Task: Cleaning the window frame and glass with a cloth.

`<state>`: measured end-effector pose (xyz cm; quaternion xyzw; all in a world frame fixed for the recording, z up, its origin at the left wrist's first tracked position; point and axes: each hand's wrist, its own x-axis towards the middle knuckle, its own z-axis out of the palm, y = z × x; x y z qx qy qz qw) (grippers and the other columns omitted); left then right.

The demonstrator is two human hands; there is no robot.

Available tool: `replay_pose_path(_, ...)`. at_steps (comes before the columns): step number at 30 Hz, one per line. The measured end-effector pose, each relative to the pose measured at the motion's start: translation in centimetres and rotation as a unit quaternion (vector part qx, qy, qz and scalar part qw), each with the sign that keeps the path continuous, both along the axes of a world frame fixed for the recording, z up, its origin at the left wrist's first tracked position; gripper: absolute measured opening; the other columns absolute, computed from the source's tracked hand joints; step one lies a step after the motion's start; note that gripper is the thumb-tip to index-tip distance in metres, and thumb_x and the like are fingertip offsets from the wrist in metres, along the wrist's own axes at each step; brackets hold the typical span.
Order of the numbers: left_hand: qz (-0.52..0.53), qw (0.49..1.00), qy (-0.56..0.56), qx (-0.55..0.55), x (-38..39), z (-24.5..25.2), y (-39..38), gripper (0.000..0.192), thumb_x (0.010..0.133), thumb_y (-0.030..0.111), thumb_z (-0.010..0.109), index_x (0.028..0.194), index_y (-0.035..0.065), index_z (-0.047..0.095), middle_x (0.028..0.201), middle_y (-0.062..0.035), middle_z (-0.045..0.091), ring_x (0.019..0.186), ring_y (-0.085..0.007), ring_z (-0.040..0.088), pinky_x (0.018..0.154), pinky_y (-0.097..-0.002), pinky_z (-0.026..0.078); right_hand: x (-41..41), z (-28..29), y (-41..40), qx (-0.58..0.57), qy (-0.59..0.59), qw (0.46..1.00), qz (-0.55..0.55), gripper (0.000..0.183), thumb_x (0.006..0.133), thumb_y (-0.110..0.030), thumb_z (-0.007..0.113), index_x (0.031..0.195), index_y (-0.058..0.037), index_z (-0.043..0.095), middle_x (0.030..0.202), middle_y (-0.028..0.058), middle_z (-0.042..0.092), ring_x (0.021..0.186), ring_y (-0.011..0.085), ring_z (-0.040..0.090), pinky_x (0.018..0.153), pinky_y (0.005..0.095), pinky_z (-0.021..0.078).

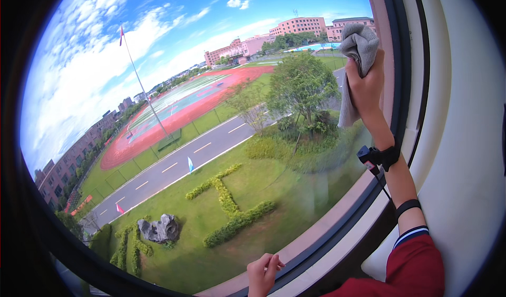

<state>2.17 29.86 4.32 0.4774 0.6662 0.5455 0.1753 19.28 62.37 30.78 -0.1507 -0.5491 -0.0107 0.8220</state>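
A bunched grey ribbed cloth (359, 45) is gripped in my right hand (368, 84), high on the right side of a window pane (316, 186). One end of the cloth hangs down beside the hand, against the glass or very near it. Low in the picture, my left hand (263, 274) is held with its fingers curled, and no object shows in it. It appears in front of the lower window frame; whether it touches the frame, I cannot tell. A faint hazy patch shows on the glass below the cloth.
The dark window frame (400, 59) curves down the right side, with a pale wall (458, 146) beyond it. A small camera (368, 156) with a cable is strapped to my right wrist. Outside the glass lie a lawn, a road, a running track and a flagpole (139, 79).
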Motion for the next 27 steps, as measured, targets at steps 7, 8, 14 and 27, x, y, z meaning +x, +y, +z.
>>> replay_pose_path(7, 0.007, 0.998, -0.046, 0.031, 0.9, -1.4, -0.7, 0.019, 0.088, 0.012, 0.057, 0.078, -0.0027, 0.062, 0.063, -0.0066, 0.064, 0.057, -0.0100, 0.059, 0.052, -0.0236, 0.045, -4.8, 0.7, -6.4, 0.051, -0.041, 0.995, 0.070, 0.034, 0.073, -0.010, 0.065, 0.102, -0.0052, 0.048, 0.083, 0.0130, 0.058, 0.072, 0.0272, 0.061, 0.064, 0.0357, 0.0473)
replay_pose_path(8, 0.015, 0.998, -0.045, 0.030, 1.1, -1.5, -1.1, 0.018, 0.086, 0.012, 0.060, 0.075, -0.0022, 0.063, 0.060, -0.0054, 0.063, 0.055, -0.0086, 0.058, 0.051, -0.0229, 0.045, -5.4, 0.9, -7.2, 0.053, -0.046, 0.995, 0.076, 0.034, 0.073, -0.010, 0.065, 0.102, -0.0052, 0.048, 0.083, 0.0130, 0.058, 0.072, 0.0272, 0.061, 0.064, 0.0357, 0.0473)
replay_pose_path(14, 0.026, 1.000, -0.013, 0.000, 0.5, -0.9, -3.3, 0.013, 0.076, 0.015, 0.072, 0.076, 0.0025, 0.069, 0.064, -0.0100, 0.066, 0.056, -0.0131, 0.064, 0.052, -0.0229, 0.048, -9.0, 1.4, -12.0, 0.104, -0.051, 0.988, 0.105, 0.037, 0.069, -0.009, 0.067, 0.101, -0.0062, 0.049, 0.082, 0.0117, 0.057, 0.069, 0.0279, 0.060, 0.062, 0.0351, 0.0471)
replay_pose_path(27, 0.096, 0.995, 0.006, 0.020, 1.0, -2.1, -8.5, 0.020, 0.072, 0.015, 0.077, 0.066, 0.0008, 0.065, 0.055, -0.0035, 0.061, 0.048, -0.0062, 0.053, 0.047, -0.0205, 0.042, -16.9, 1.2, -23.1, 0.262, -0.118, 0.953, 0.097, 0.048, 0.060, -0.021, 0.077, 0.096, -0.0098, 0.047, 0.077, 0.0079, 0.046, 0.064, 0.0267, 0.049, 0.052, 0.0376, 0.0380)
